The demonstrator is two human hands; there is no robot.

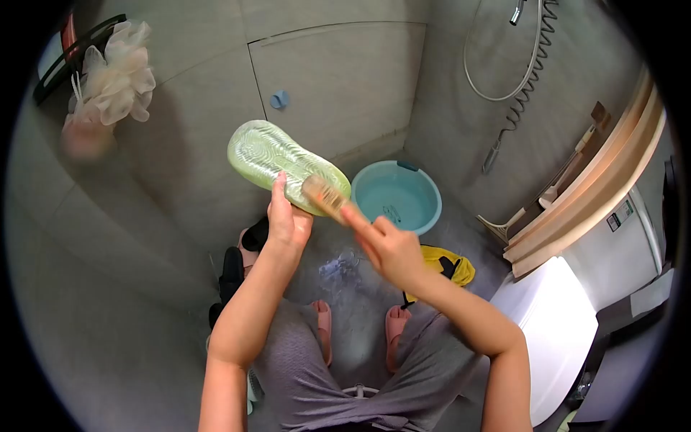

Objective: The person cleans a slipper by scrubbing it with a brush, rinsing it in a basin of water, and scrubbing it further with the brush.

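A pale green slipper [266,153] is held up with its ridged, wet-looking sole facing me. My left hand [289,222] is closed on it from below, the thumb lying on the sole and the other fingers hidden behind. In my right hand [392,248] is a wooden scrubbing brush [325,197], its handle wrapped by the fingers. The brush head lies against the heel end of the sole, slightly blurred. Behind the slipper, on the floor, stands a light blue basin [398,194] that seems to hold water.
Dark and pink slippers [232,273] lie at left. A yellow and black cloth item [445,265] is near my right forearm. At right are a white toilet [551,324] and wooden boards [590,187]. A shower hose [529,79] and a bath puff [119,75] hang on the walls.
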